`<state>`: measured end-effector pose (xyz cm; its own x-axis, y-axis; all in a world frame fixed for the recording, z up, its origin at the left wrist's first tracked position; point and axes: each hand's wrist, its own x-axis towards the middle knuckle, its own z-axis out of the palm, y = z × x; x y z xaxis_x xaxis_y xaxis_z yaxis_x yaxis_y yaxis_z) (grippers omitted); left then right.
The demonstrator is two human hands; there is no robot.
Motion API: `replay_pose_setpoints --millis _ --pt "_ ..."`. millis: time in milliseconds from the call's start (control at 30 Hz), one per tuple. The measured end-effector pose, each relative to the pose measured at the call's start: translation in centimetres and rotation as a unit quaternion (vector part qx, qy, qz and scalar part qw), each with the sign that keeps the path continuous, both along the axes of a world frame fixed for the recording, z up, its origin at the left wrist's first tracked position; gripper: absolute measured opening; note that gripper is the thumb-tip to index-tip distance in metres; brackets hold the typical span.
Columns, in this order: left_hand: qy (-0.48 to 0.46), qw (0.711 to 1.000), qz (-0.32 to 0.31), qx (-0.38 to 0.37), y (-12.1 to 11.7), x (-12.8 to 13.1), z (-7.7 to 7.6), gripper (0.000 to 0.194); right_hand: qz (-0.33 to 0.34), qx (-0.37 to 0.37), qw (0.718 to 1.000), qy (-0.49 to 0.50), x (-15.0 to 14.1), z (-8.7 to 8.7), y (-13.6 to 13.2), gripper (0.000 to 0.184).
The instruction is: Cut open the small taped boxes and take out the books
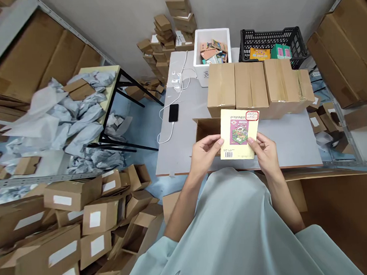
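Pale wall [125, 20] backs a grey counter [186, 152], whose far edge carries a white foam box [203, 76] and a black crate [258, 36], with a row of cartons [250, 84] before them. Above the middle of the near edge, a yellow booklet [250, 145] is held up, partly hiding an open carton [206, 128]. Left hand [205, 153] and right hand [265, 152] pinch its opposite sides, fingers clamped on it. So far, the booklet is in hand, not laid down; the row looks closed, the nearer carton's contents hidden.
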<state>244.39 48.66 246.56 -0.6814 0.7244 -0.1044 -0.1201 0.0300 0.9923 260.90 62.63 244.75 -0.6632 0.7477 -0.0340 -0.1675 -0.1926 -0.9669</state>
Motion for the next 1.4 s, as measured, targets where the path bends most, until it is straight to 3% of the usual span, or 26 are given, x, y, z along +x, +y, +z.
replay_pose_setpoints --millis 133,267,333,400,467,600,733,867,933,1233,1300,1400 --pt "-0.027 1.0 0.008 0.014 0.2 0.3 0.0 0.049 -0.004 0.027 0.999 -0.019 -0.9 -1.0 0.6 0.054" --pt "0.015 0.997 0.071 0.024 0.6 0.8 0.1 0.046 -0.129 0.178 0.973 -0.076 -1.5 -1.4 0.4 0.052" --pt "0.069 0.991 0.114 0.034 0.9 1.5 0.1 0.041 -0.12 0.212 0.965 -0.091 -1.7 -1.0 -0.4 0.045" --pt "0.14 0.98 0.131 0.047 1.2 2.6 0.1 0.031 -0.058 0.186 0.978 -0.072 -1.9 -0.4 -1.6 0.044" --pt "0.223 0.968 0.105 0.058 1.4 3.5 0.0 0.018 -0.024 0.15 0.987 -0.051 -2.2 0.1 -2.6 0.046" --pt "0.302 0.952 0.013 0.055 0.9 3.4 0.3 0.016 -0.051 0.09 0.994 -0.027 -2.4 0.4 -2.4 0.041" --pt "0.233 0.97 0.07 0.002 0.0 0.4 0.7 0.04 -0.003 0.037 0.999 -0.018 -1.5 0.3 -0.4 0.048" --pt "0.083 0.997 -0.007 0.001 -0.3 -1.6 0.8 0.047 0.025 0.03 0.999 -0.004 -0.9 0.2 0.6 0.049" --pt "0.042 0.999 -0.012 0.008 -0.2 -1.6 0.7 0.046 0.029 0.032 0.999 -0.011 -0.9 0.2 0.6 0.05" --pt "0.066 0.997 0.013 0.033 0.2 -0.8 0.5 0.042 0.008 0.043 0.999 -0.023 -1.1 -0.2 0.9 0.049" --pt "0.11 0.992 0.036 0.043 0.4 -0.4 0.6 0.041 -0.03 0.067 0.997 -0.027 -1.4 -0.3 0.9 0.048" --pt "0.228 0.964 0.125 0.05 0.7 0.5 0.8 0.038 -0.138 0.118 0.983 -0.04 -1.7 -0.1 0.2 0.047"
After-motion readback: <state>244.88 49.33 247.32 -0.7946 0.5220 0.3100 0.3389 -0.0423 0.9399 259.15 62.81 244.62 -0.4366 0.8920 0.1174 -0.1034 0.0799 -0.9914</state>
